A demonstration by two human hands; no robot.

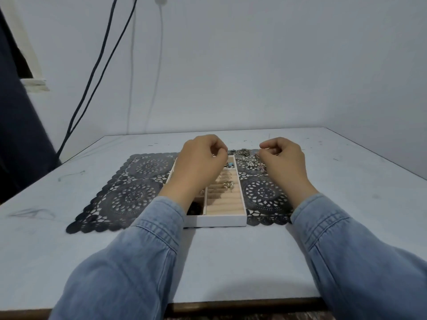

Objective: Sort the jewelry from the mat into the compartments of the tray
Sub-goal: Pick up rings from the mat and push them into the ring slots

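Heaped at the far right edge of the black lace mat (138, 195), just beside the white tray with beige ridged lining (217, 221): tangled metal jewelry (250, 162). Light, limp, snag-prone (chains probably intertwined); best pinched at a clasp. No clear long axis. Left hand (201, 165) and right hand (283, 161) curled above the tray's far end, contents impossible to tell.
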